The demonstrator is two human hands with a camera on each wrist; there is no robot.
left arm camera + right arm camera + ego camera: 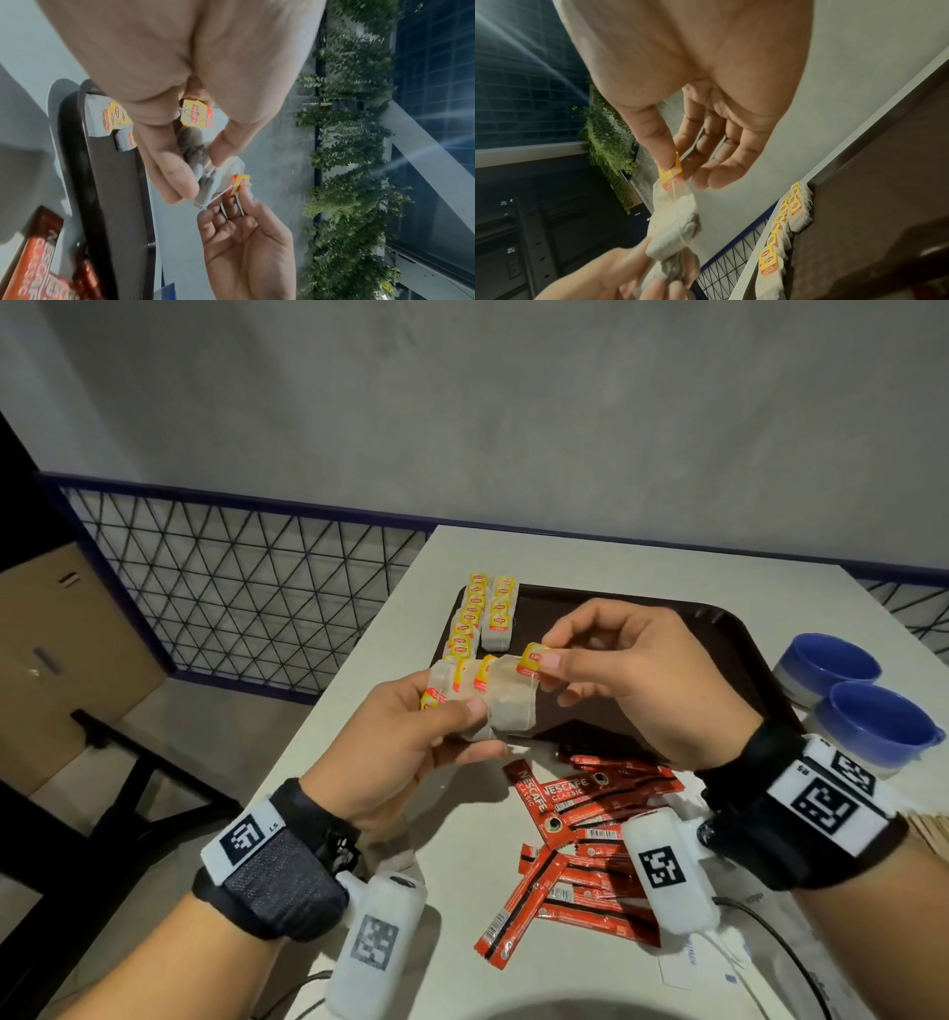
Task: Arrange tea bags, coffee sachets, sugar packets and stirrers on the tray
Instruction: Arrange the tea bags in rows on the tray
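white tabletop (462,839); right hand (631,680) pinches square paper tag (534,661).

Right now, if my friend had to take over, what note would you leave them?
Left hand grips a bunch of tea bags. Right hand pinches the yellow tag of one bag, pulling it from the bunch.
Done: two rows of tea bags lie along the brown tray's far left edge.
Left: the held tea bags, then the coffee sachets piled on the table near the tray. Wooden stirrers lie at the right edge; sugar packets are not clearly seen.
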